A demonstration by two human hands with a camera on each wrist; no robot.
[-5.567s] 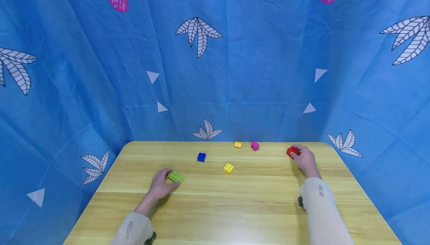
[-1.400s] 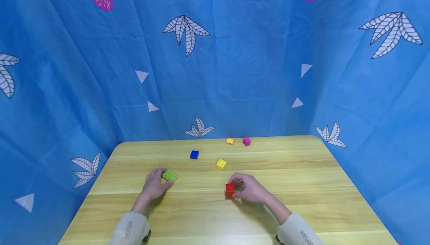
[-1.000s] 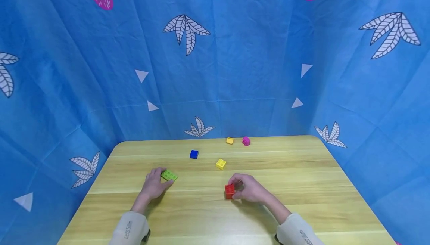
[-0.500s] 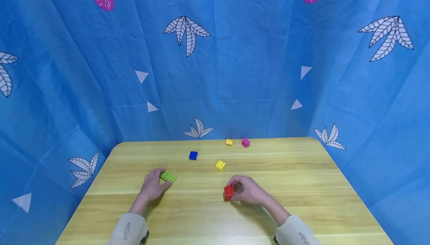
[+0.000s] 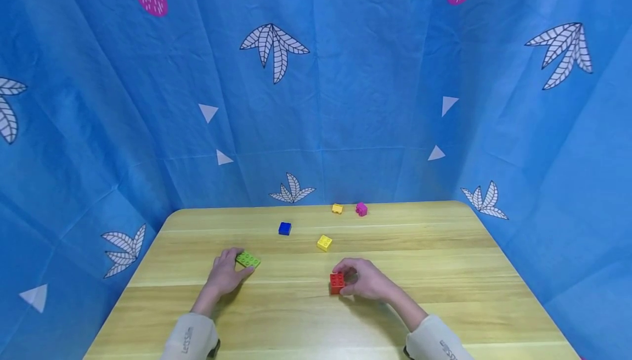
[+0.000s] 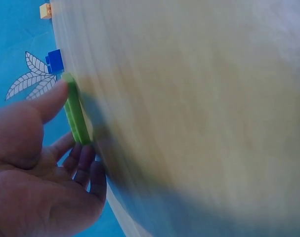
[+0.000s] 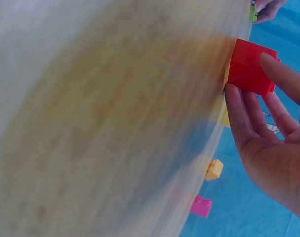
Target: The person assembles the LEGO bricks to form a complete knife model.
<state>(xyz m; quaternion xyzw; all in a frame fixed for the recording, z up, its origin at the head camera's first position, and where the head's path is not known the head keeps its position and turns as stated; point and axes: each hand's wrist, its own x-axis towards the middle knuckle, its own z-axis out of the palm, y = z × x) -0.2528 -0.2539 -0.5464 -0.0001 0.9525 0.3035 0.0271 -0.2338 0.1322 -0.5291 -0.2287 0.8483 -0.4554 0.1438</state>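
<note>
My left hand (image 5: 225, 273) holds a flat lime-green toy brick (image 5: 248, 259) at the left of the table, thumb at one end and fingers at the other. In the left wrist view that green brick (image 6: 76, 113) is seen edge-on between thumb and fingertips. Right of the middle, my right hand (image 5: 366, 280) grips a red toy brick (image 5: 337, 283), its studs facing up. The right wrist view shows the thumb on one side of the red brick (image 7: 251, 68), fingers on the other; its base appears to meet the tabletop.
On the wooden table (image 5: 276, 316), a blue brick (image 5: 285, 229) and a yellow brick (image 5: 324, 243) lie beyond the hands. Farther back are an orange-yellow brick (image 5: 337, 208) and a magenta brick (image 5: 361, 209), close to the back edge. A blue patterned curtain (image 5: 375, 102) surrounds the table.
Since the earliest frame, my right hand has brought the red brick from the far right to near the middle. My left hand stays at the green brick. Over the last second both hands are nearly still.
</note>
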